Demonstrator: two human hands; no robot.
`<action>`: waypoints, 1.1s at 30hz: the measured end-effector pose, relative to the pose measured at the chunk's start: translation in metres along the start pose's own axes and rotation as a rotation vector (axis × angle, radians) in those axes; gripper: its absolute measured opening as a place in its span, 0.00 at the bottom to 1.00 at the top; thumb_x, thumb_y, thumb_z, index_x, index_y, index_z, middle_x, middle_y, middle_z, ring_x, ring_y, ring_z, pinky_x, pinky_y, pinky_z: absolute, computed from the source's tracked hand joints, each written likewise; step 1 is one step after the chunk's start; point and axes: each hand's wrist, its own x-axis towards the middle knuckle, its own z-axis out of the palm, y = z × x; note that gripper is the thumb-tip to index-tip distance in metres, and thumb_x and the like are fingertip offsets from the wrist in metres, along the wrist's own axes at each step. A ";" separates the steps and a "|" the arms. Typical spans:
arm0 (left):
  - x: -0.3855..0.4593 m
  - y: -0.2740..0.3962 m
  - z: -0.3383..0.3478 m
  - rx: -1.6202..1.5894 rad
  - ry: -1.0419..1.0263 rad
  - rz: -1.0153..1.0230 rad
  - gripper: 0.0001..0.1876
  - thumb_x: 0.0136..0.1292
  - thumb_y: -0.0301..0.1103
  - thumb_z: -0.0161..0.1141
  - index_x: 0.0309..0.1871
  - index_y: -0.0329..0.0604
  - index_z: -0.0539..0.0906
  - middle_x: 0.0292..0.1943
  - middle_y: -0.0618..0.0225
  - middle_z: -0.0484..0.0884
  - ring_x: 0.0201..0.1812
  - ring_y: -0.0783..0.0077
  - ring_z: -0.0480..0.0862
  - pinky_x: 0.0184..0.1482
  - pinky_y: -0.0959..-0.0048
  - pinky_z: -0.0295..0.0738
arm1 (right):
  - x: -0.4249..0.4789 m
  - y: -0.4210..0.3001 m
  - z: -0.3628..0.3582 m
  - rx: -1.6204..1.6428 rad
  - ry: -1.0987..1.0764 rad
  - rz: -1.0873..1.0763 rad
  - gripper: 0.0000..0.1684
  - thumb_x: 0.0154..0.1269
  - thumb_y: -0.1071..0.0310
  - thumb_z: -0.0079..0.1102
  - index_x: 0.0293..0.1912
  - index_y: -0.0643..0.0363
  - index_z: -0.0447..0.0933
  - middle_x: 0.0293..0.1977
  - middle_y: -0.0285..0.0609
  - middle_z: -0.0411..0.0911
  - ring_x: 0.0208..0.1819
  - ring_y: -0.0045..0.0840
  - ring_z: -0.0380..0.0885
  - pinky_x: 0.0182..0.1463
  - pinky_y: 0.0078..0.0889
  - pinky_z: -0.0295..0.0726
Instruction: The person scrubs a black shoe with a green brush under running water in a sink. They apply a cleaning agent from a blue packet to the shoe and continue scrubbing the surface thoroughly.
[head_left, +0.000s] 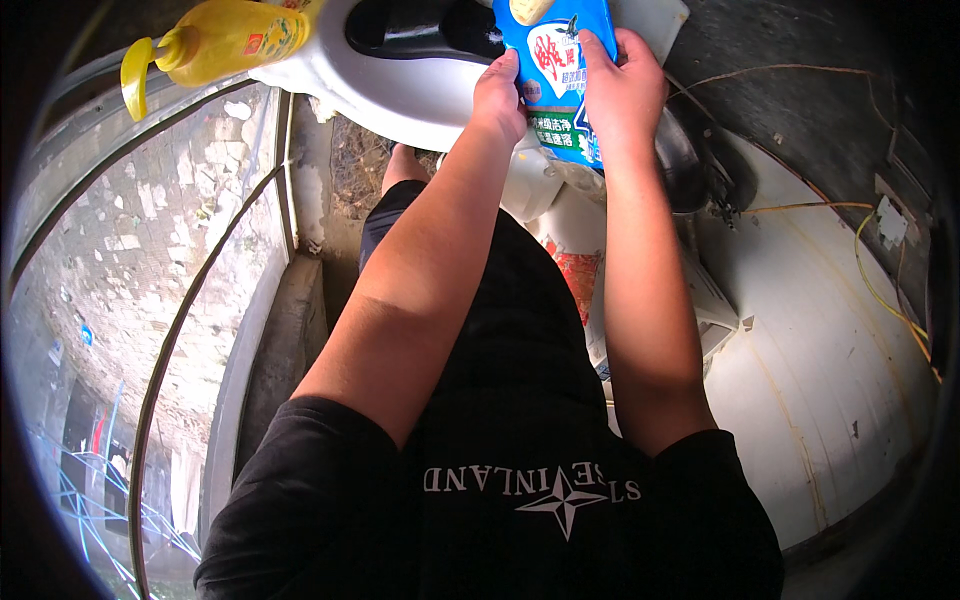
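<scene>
Both my hands hold a blue plastic packet of laundry detergent powder (555, 75) at the top of the head view. My left hand (501, 94) grips its left edge, and my right hand (626, 90) grips the right side, thumb on the front. Just beyond the packet, a black shoe (420, 30) lies inside a white washbasin (405, 101); the packet covers the shoe's right end. A yellow pump bottle (232, 41) rests on its side, at the basin's left. Whether the packet is torn cannot be told.
A framed window (281, 180) curves along the left. Below the packet stand white plastic containers (529, 180), partly hidden by my arms. At the right are a dark pan-like object (679, 161), a white panel (810, 360), and loose cables (810, 204) near a wall plate (892, 221).
</scene>
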 end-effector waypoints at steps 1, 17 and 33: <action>-0.001 0.000 0.001 -0.014 0.005 -0.011 0.15 0.87 0.45 0.58 0.60 0.47 0.85 0.58 0.68 0.90 0.55 0.67 0.87 0.64 0.57 0.82 | 0.000 0.000 0.000 0.004 -0.003 0.013 0.18 0.74 0.58 0.74 0.51 0.64 0.88 0.41 0.46 0.93 0.40 0.27 0.91 0.51 0.33 0.86; -0.010 0.002 0.005 0.032 -0.084 -0.059 0.15 0.86 0.44 0.58 0.61 0.42 0.84 0.57 0.64 0.90 0.55 0.66 0.87 0.65 0.59 0.81 | -0.012 -0.006 -0.022 0.097 -0.003 0.081 0.16 0.74 0.60 0.73 0.46 0.65 0.85 0.38 0.52 0.91 0.36 0.37 0.91 0.45 0.38 0.86; -0.122 0.029 0.050 0.639 -0.319 0.107 0.13 0.85 0.40 0.61 0.59 0.42 0.86 0.42 0.75 0.86 0.41 0.80 0.81 0.50 0.76 0.79 | -0.096 0.006 -0.165 0.537 -0.015 0.030 0.41 0.74 0.80 0.69 0.80 0.62 0.62 0.72 0.53 0.75 0.70 0.31 0.78 0.71 0.37 0.80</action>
